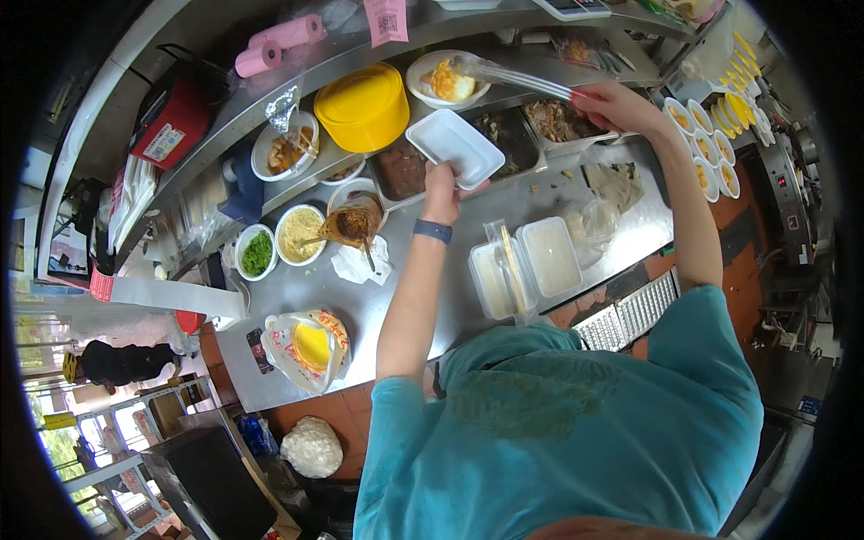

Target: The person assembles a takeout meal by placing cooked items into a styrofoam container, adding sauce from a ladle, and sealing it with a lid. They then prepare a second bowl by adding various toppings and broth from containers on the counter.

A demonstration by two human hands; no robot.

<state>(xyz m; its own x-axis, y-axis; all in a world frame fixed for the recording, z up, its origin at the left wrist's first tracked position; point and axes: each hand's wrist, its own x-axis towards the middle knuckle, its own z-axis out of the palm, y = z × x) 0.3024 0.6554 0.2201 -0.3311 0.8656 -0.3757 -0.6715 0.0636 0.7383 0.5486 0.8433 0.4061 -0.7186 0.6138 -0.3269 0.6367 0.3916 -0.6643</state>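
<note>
My left hand (pixel 443 191) grips a white tray (pixel 456 147) | my right hand (pixel 616 107) is wrapped round tongs (pixel 524 81), tips at the egg (pixel 451 85), twelve o'clock from the tray | best I pinch gently, tray level.

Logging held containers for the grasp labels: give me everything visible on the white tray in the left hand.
The white tray is shallow and rectangular, with rounded corners and a raised rim around a flat middle. It looks like lightweight plastic or foam; no food shows on it. It lies diagonally across the view, overlapping the metal pan behind it. The left hand grips its near edge; nothing else can be seen touching it. Its underside is hidden.
</note>
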